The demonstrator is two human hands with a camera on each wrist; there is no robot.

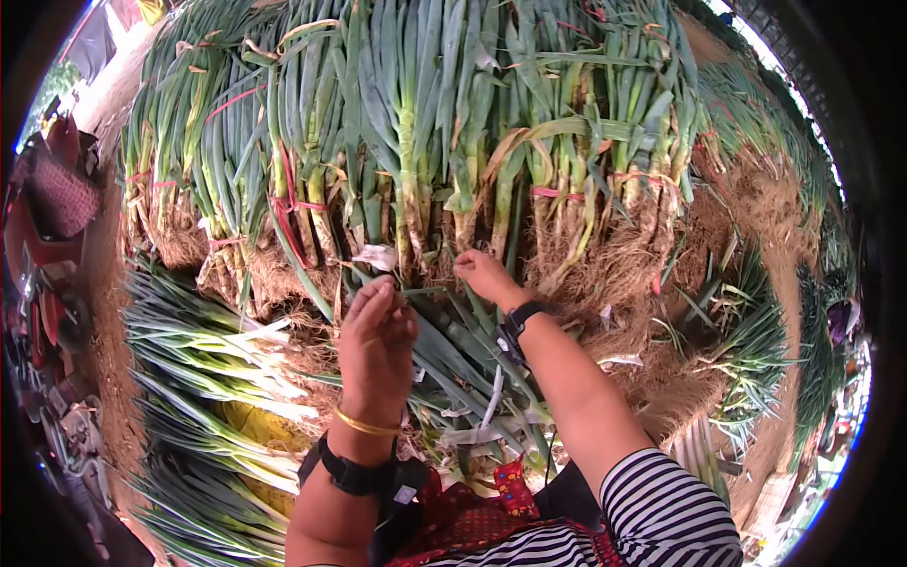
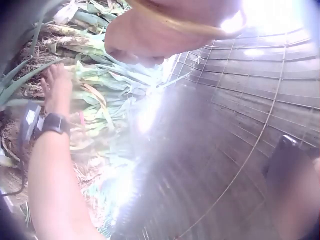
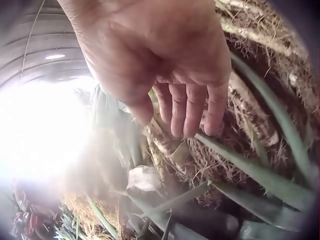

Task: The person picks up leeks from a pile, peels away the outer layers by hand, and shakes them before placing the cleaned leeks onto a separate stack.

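Note:
Bundles of green onions [image 1: 406,123] stand upright, roots down, across the head view. My left hand [image 1: 375,331] is raised in front of them, its fingers loosely bent and nothing visibly held. Just beyond its fingertips lies a white scrap [image 1: 376,256], also seen in the right wrist view [image 3: 144,178]. My right hand [image 1: 489,279] is close to the root ends; in the right wrist view the hand [image 3: 167,65] hangs with relaxed fingers over roots and a green leaf [image 3: 250,172]. The left wrist view shows both the left hand [image 2: 145,37] and the right hand [image 2: 58,87].
More onions [image 1: 208,340] lie flat at the left, partly over yellow material [image 1: 260,430]. Loose leaves [image 1: 453,354] lie between my arms. Further piles [image 1: 746,350] lie at the right. Red objects [image 1: 47,246] stand at the far left edge.

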